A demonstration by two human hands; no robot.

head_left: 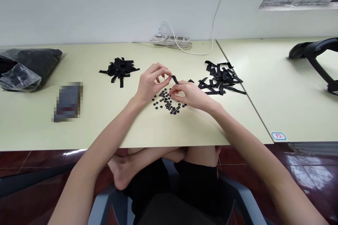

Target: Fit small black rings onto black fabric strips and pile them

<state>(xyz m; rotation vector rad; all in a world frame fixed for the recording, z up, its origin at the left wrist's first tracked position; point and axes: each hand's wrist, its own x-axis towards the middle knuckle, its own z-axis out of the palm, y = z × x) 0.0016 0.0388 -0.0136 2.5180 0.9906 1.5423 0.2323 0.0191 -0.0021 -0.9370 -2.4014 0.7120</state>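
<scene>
Strip: short flat black fabric strip (175, 79), held above the middle of the pale yellow tabletop (105, 126), between the two hands and well in from the near edge.
Long axis: slanted, upper end toward the far left, lower end toward the near right.
Left hand (151, 83): raised off the top, wrist bent, thumb and forefinger closed tight on the strip's upper end, other fingers arched loosely above.
Right hand (190, 95): low, heel near the top, palm turned left, fingers curled into a narrow pinch just below the strip's lower end; too small to tell what, if anything, sits in that pinch.
Forearms: bare, coming in from the near edge and converging on the middle.
Rings: scatter of small flat black rings (169, 103) lying directly beneath both hands.
Left heap: pile of black strips (120, 69), toward the far edge, left of the hands.
Right heap: looser pile of black strips (220, 77), near the right edge.
Far edge: white power strip (173, 40) with a white cable.
Left edge: crumpled black plastic bag (26, 65); a blurred grey block (68, 102) just right of it, nearer the front.
</scene>
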